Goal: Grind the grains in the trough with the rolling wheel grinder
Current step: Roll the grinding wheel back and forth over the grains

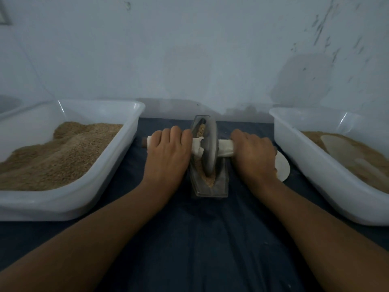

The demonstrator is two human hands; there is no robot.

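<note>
Both hands [168, 152] [255, 155] grip the wheel grinder's axle [226, 149] over the trough [210, 186], flanked by grain-filled tubs [117, 165] [299, 157].

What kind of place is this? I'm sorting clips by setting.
Likely a simple hand-grinding work spot on the floor: a dark cloth along a bare wall, two white tubs of grain, and a wheel grinder.

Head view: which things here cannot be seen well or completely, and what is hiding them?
- Handle: both grip sections hidden under the left hand and right hand.
- Grains in the trough: the wheel covers most of them.
- White round object: partly behind the right hand; unidentifiable.
- Left tub and right tub: cut off by the frame edges.
</note>
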